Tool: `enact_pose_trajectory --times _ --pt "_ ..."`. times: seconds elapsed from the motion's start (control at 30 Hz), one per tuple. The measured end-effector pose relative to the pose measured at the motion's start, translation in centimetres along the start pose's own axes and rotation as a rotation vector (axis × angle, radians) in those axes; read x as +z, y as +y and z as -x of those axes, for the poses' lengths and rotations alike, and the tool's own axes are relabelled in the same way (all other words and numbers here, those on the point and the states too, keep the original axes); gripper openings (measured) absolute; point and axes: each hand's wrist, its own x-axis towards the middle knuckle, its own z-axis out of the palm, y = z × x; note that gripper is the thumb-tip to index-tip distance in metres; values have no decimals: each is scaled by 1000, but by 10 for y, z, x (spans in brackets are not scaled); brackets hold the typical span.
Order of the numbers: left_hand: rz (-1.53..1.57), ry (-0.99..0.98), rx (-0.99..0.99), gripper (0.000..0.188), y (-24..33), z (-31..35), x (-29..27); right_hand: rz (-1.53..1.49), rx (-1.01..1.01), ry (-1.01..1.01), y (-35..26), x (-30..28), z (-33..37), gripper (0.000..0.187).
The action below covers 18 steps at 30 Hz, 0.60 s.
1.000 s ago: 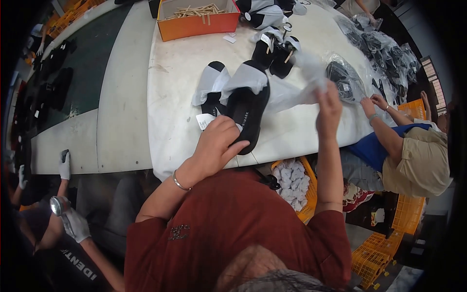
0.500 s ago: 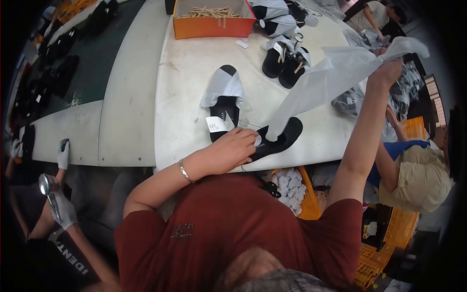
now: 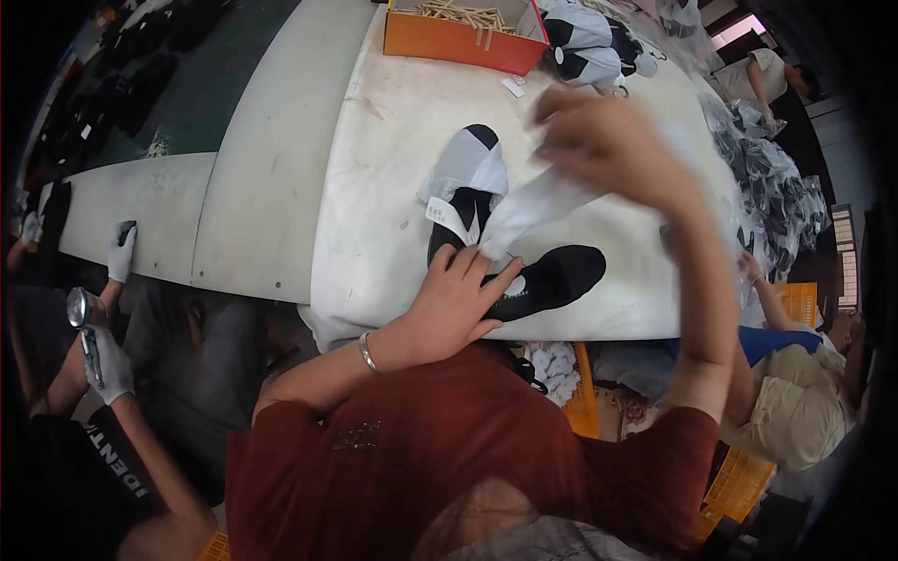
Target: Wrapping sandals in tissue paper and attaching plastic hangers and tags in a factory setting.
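Observation:
A black slipper (image 3: 561, 280) lies sideways at the table's near edge. My left hand (image 3: 449, 304) rests at its heel end with fingers spread, some touching the lower end of a strip of thin white tissue paper (image 3: 533, 208). The paper slants up to my right hand (image 3: 608, 145), which is raised over the table and blurred; its fingers look bent around the paper. Just beyond my left hand lies a second slipper (image 3: 470, 201), its upper wrapped in white paper with the black toe showing. A white card tag (image 3: 447, 217) sits on its insole.
An orange box of small wooden sticks (image 3: 465, 42) stands at the far side, beside paper-wrapped slippers (image 3: 589, 64). Plastic-bagged goods (image 3: 776, 178) are piled at the right. A gloved co-worker's hand (image 3: 110, 369) holds a metal tool at the left. A yellow crate (image 3: 582, 402) sits below the table.
My right hand has swung from the far right in toward the slippers, bringing the tissue paper with it. My left hand's fingers have spread out. The view has shifted slightly.

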Motion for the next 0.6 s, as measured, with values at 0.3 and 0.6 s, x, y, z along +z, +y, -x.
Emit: enact_pose_trajectory --times 0.3,0.6 --pt "-132 20 25 55 -21 -13 14 121 43 -180 34 128 -22 21" --pt "67 36 7 37 -37 0 4 -703 319 -10 98 106 82 22"
